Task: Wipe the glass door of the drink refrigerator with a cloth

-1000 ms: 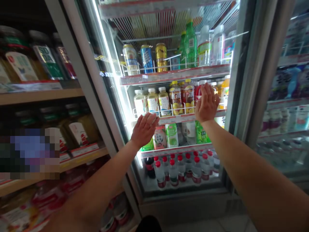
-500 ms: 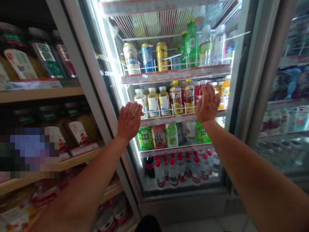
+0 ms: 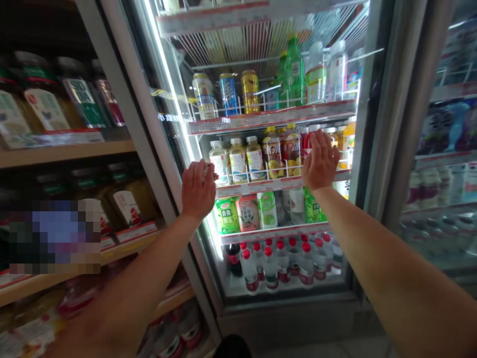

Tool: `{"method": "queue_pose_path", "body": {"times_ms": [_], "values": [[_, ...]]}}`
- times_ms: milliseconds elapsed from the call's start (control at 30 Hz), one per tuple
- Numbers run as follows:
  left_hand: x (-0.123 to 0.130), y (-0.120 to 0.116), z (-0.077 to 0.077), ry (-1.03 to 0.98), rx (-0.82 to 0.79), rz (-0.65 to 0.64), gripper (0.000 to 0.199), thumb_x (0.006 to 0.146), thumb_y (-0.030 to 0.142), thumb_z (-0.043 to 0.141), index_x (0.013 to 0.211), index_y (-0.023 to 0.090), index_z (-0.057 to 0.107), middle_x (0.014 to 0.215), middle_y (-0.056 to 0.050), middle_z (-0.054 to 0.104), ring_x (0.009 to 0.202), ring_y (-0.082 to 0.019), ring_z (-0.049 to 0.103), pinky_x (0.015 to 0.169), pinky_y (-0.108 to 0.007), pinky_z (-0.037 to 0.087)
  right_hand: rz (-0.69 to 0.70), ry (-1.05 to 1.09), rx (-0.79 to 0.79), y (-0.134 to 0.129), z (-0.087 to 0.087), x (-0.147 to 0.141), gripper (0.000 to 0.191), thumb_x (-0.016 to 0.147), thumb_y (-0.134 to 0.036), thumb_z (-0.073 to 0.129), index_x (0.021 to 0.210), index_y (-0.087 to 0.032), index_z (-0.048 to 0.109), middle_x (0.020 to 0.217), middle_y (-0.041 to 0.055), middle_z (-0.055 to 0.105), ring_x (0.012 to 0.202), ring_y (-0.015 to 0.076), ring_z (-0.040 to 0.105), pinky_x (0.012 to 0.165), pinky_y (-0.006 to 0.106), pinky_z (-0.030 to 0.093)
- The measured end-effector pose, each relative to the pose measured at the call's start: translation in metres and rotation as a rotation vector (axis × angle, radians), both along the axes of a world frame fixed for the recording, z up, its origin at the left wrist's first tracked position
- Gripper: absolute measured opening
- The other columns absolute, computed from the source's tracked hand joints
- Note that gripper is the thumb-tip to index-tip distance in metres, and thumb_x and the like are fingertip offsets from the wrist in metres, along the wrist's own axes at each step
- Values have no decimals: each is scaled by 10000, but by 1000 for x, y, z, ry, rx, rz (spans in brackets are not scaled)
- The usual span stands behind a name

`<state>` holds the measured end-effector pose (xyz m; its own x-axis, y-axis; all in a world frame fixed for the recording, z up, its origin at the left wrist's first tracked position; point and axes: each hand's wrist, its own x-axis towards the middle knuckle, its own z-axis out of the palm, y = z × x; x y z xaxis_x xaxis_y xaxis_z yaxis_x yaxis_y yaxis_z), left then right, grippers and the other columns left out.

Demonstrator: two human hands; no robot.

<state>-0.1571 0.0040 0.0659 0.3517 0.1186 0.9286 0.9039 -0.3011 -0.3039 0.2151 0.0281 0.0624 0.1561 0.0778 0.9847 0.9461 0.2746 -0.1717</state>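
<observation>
Both arms reach forward to the glass front of a lit drinks fridge (image 3: 283,304). At its left side, my left hand (image 3: 197,189) has its fingers bent together, with a small pale crumpled thing (image 3: 206,170) showing at them; its kind is unclear. Farther right, my right hand (image 3: 320,161) is raised with fingers stretched out, holding nothing. It covers part of the bottles on the middle shelf. Between the hands stand pale-labelled tea bottles (image 3: 237,160) and yellow-capped iced tea bottles (image 3: 273,154). Whether the palms press on the glass cannot be seen.
Above are drink cans (image 3: 228,93) and green bottles (image 3: 295,72). Below stand cartons (image 3: 247,214) and red-capped water bottles (image 3: 270,268). Wooden shelves with large juice bottles (image 3: 44,107) flank the left; another fridge with jars (image 3: 425,189) stands right.
The view has shifted slightly, so the left shelves and fridge contents sit a little more to the right. My left hand has turned slightly more upright; my right hand stays almost in place.
</observation>
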Motion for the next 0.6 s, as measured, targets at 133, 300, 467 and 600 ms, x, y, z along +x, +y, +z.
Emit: {"method": "queue_pose_path", "body": {"times_ms": [133,300,467,600], "values": [[-5,0,37,-36,4,-8,527,1031,348,406,1518,168,492,1651,-98,342,1554,-341,237,1259,-609,246,-5,-10,23,1,-1,0,614,960,-248,324,1566,-174,391,1620,107,416,1536,252,310,1220,527,257],[8,4,90,-235,62,-108,632,1039,538,288,1532,183,464,1669,17,303,1578,-285,166,1301,-530,166,-35,-26,44,1,-2,1,607,959,-243,335,1558,-167,395,1620,108,416,1536,245,312,1217,513,267],[23,5,77,-149,25,-125,613,1050,498,281,1529,161,461,1675,-9,293,1571,-311,184,1288,-576,165,-11,-18,-1,2,-2,2,636,952,-231,337,1585,-185,357,1634,106,390,1545,261,287,1231,542,245],[17,11,105,-125,-3,-161,577,1035,518,337,1537,250,434,1671,99,280,1572,-294,169,1305,-570,131,-17,-21,46,4,-2,3,612,954,-236,333,1558,-168,404,1621,105,415,1536,240,312,1219,532,271]]}}
